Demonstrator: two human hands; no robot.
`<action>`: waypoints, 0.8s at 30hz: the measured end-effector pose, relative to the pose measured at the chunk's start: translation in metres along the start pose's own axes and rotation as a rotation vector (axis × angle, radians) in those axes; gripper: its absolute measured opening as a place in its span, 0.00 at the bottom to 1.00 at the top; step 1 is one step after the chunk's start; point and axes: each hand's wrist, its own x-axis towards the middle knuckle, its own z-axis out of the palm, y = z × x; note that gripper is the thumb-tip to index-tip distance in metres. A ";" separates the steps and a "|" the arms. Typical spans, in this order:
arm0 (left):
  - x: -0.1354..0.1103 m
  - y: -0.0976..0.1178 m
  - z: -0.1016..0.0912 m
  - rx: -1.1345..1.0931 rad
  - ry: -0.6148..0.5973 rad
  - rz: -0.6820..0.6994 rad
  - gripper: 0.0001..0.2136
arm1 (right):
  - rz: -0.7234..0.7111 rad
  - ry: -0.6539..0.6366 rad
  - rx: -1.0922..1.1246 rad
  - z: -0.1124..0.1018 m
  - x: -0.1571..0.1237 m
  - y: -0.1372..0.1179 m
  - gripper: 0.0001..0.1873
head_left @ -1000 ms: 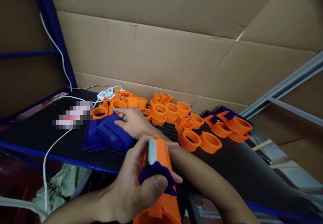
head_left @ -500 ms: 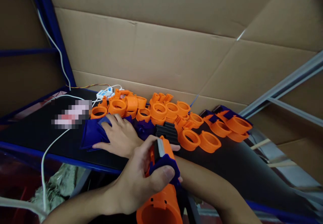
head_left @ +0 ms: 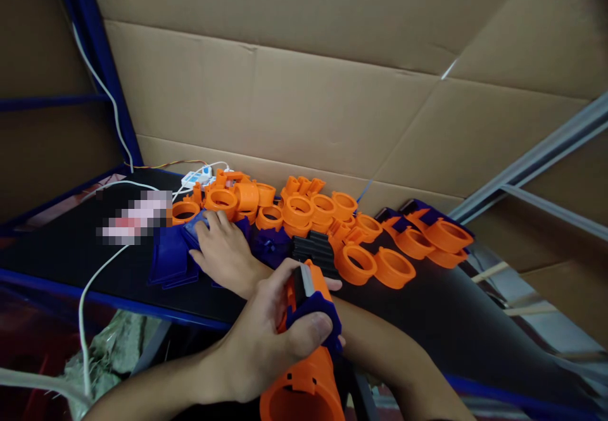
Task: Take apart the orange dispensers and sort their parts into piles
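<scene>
Head view shows the left hand [head_left: 266, 339] wrapped around an orange tube [head_left: 306, 370] near the bottom edge, thumb pressed across a blue collar [head_left: 316, 316] that sits on the tube, fingers curled behind it. A grey strip runs along the tube's far end. Over the last second the tube has tipped so that its open near end now faces the camera more, and the grip has not loosened.

The right hand [head_left: 225, 253] crosses behind the left arm and lies on a stack of blue plates [head_left: 171, 256] at the left of the black bench [head_left: 61, 247]. A second ago it reached toward the orange rings at the far side; half a second ago it lay flat over the plates. Now its fingers are bent and loosely spread, tips on the far edge of the stack, and the plates have slid a little nearer and fanned apart. I judge that it is working one plate free, though whether any is pinched cannot be told.

Orange rings [head_left: 361, 244] lie in a heap along the far edge and to the right, with a black ribbed block [head_left: 316, 250] among them. A white cable [head_left: 102, 263] runs off the bench's near-left edge, and cardboard [head_left: 304, 92] walls the back.
</scene>
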 end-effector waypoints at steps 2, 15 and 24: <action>0.000 0.000 0.000 0.008 -0.006 0.000 0.18 | -0.003 -0.008 -0.017 0.002 0.001 0.000 0.17; 0.010 -0.002 0.000 -0.016 0.052 0.002 0.16 | -0.178 0.012 -0.090 -0.005 -0.004 0.010 0.15; 0.014 0.002 -0.008 -0.152 0.133 0.012 0.14 | -0.190 0.126 -0.047 -0.025 -0.006 0.030 0.14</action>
